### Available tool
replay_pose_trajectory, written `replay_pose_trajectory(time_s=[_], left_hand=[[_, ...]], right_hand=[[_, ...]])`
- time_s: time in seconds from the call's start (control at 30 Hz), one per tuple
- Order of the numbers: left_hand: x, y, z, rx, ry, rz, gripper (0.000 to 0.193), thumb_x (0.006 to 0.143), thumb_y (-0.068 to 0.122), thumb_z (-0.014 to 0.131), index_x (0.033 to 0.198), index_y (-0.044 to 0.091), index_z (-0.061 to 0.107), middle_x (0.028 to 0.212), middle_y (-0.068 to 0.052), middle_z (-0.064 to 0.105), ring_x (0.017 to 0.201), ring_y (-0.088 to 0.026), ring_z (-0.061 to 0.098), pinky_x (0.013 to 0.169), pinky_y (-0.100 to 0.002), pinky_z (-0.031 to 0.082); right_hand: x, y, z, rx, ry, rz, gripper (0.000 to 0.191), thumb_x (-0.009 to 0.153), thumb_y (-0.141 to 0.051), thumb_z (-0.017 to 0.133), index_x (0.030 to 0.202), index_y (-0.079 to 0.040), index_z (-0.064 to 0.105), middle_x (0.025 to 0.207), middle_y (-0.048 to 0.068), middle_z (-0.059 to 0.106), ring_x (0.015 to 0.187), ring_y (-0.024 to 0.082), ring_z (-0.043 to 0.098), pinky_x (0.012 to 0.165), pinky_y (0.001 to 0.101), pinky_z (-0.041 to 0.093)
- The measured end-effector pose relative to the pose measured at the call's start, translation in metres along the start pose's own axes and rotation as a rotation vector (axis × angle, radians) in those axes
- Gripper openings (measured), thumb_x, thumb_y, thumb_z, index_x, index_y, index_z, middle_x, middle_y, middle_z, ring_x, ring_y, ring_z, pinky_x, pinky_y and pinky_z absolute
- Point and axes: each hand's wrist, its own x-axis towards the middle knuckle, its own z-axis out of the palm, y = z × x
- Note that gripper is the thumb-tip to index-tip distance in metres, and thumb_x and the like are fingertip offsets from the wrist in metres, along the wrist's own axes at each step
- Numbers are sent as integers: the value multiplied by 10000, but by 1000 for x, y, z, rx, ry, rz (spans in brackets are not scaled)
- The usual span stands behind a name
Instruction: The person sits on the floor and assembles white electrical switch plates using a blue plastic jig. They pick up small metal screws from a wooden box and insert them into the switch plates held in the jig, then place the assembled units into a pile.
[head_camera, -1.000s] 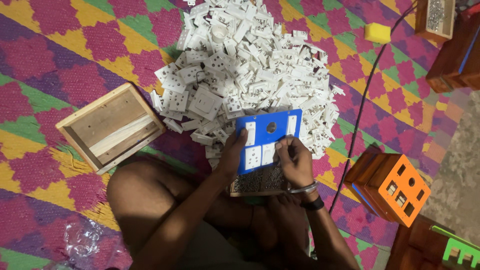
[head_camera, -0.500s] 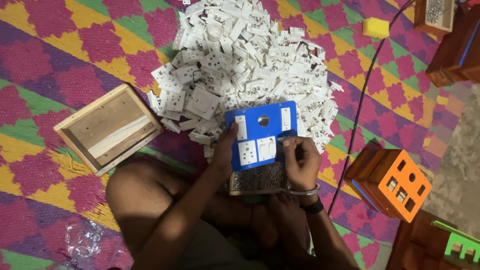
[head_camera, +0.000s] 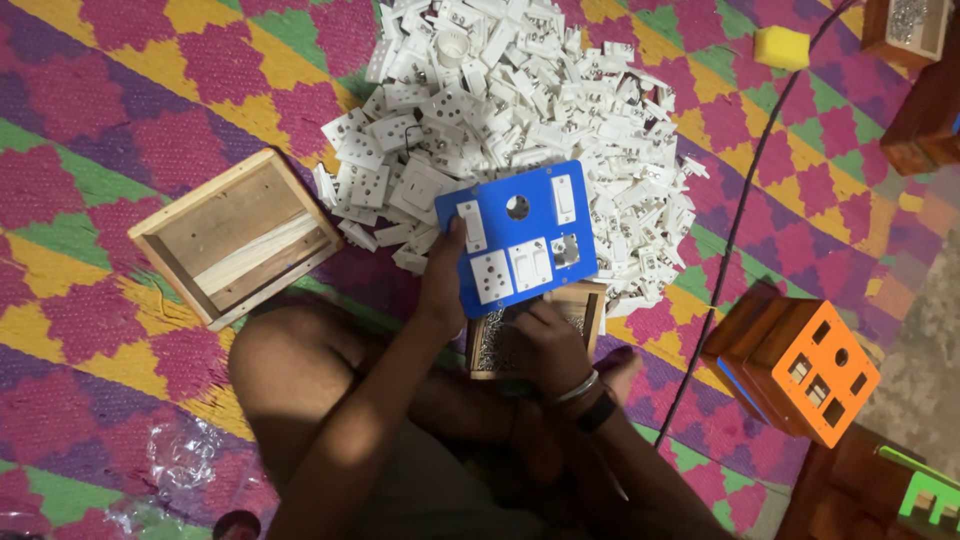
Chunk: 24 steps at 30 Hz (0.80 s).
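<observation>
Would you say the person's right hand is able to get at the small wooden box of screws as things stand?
Probably yes. The right hand is already over the open box of screws, fingers down in it. The blue switch plate, held up by the left hand, overhangs only the box's far edge, leaving the near part open.

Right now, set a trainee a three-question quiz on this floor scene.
1. True or false: the left hand grips the left edge of the blue switch plate.
2. Where do the right hand's fingers reach? A) the yellow sponge B) the small wooden box of screws under the plate C) the orange box
3. What lies heaped behind the plate?

Key:
1. True.
2. B.
3. A pile of white switch and socket parts.
</observation>
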Motion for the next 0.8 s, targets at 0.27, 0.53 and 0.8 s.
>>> replay_pose_trajectory(time_s=[0.27, 0.53, 0.8], left_hand=[[3, -5, 0, 3, -69, 29, 560, 1012, 450, 592, 1393, 46, 521, 1189, -64, 675, 1042, -195, 690, 880, -361, 589], [2, -15, 1, 74, -48, -11, 535, 1014, 431, 580, 1379, 43, 529, 1137, -82, 689, 977, -199, 706, 843, -361, 605], [-2, -25, 5, 220, -62, -23, 593, 1003, 479, 562, 1376, 20, 519, 1139, -106, 696, 980, -209, 720, 842, -353, 615]], right_hand=[[-5, 11, -6, 350, 106, 225, 137, 783, -36, 863, 883, -42, 770, 814, 52, 734, 697, 164, 678, 631, 277, 529], [9, 24, -37, 936, 149, 464, 148, 883, -29, 730, 1027, -20, 763, 935, 66, 804, 756, 145, 751, 672, 281, 632], [36, 0, -58, 297, 189, 389, 95, 909, -30, 732, 995, 3, 754, 847, 102, 738, 698, 162, 683, 638, 286, 533]])
